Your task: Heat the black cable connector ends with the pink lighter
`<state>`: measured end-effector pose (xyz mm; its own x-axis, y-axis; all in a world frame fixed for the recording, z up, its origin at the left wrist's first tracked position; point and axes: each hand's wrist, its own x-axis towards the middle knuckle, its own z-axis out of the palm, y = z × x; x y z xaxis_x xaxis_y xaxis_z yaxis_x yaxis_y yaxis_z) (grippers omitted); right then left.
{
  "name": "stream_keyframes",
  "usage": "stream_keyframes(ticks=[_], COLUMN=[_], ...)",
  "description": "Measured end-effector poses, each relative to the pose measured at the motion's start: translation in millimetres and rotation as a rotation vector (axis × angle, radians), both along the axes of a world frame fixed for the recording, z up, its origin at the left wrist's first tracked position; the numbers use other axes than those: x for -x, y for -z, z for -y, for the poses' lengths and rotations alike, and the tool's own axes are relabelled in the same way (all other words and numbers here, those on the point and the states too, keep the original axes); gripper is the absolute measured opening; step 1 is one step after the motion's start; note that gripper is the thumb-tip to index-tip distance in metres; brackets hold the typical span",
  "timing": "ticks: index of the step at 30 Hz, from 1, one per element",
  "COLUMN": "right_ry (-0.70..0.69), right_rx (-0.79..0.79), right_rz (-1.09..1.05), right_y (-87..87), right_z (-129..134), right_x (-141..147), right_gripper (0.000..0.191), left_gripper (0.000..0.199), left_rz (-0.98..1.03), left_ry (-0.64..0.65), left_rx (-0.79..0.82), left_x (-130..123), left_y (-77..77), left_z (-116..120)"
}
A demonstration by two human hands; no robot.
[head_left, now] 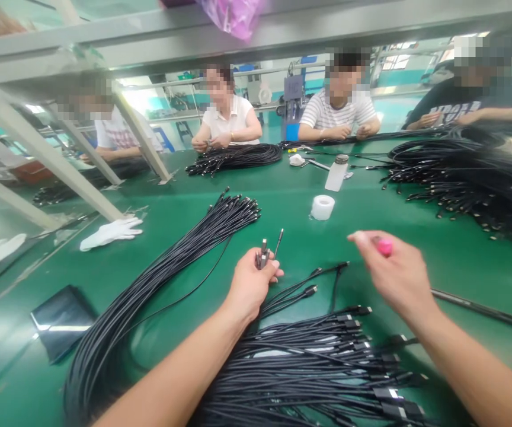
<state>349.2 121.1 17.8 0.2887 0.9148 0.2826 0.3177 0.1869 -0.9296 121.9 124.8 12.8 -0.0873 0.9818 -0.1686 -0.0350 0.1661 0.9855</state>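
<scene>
My left hand (252, 281) is closed around several black cables, with their metal-tipped connectors (264, 255) sticking up out of the fist. One thin connector (279, 242) stands apart from the others, by the thumb. To the right, my right hand (393, 270) hovers above the table with curled fingers and the thumb stretched to the left. A small pink thing (384, 247) shows among its fingers; its kind is unclear. Below both hands lies a wide spread of black cables (300, 362), plugs pointing right. A looped cable bundle (167, 267) curves along the left.
On the green table (282, 198) are a white tape roll (322, 207), a bottle (336, 173), a white glove (111, 232), a black pouch (63, 323) and a black stick-like tool (482, 308). Cable heaps (464, 172) lie before several people across the table. Metal frame bars (60, 142) rise at left.
</scene>
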Motion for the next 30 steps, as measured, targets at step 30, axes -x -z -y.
stream_keyframes(ticks=[30], right_ry=[-0.351], right_rx=[0.238], right_rz=[-0.178], right_y=[40.5], right_z=[-7.2], right_x=[37.9], right_gripper=[0.044], left_gripper=[0.021], left_rz=[-0.685], left_ry=[0.206], left_rx=[-0.151], left_x=[-2.6], left_y=[18.0], left_z=[-9.9])
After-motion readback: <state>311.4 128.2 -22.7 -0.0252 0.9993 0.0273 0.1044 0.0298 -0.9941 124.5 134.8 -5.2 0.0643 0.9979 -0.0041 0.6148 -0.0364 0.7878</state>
